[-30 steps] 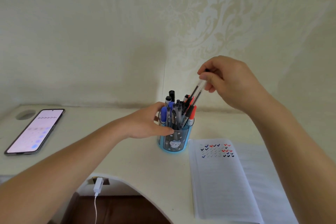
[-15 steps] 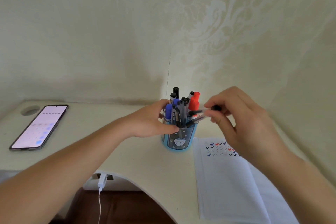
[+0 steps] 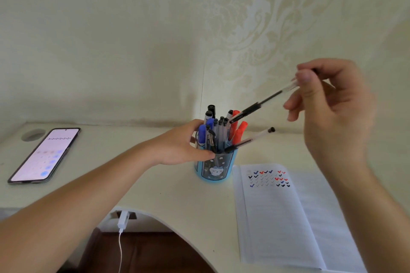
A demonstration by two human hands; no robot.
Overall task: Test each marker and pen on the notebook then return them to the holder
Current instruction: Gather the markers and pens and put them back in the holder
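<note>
Far left of the holder (image 3: 216,169) lies 1 phone (image 3: 44,155), screen lit. Nearer, below the desk (image 3: 177,197) edge, hangs 1 white plug (image 3: 123,220) with its cable.

The left hand (image 3: 182,145) grips the holder's left side, thumb across the front and fingers curled behind. The holder is crammed. At least 2 red caps (image 3: 238,134) and 1 blue cap (image 3: 202,134) show, but the rest are too tightly packed to count. 1 clear pen (image 3: 250,139) leans out to the right.

Above the holder's right rim slants 1 more pen (image 3: 261,104), tip down by the red caps; whether it touches them I cannot tell. It looks light, stiff and smooth, so probably slippery. The dark grip near the tip seems the surest hold for writing.

Right of the holder, 1 notebook (image 3: 277,217) lies open, with rows of ticks.

Up and right of the holder, the right hand (image 3: 328,104) pinches the pen's clear upper end between thumb and fingers.
</note>
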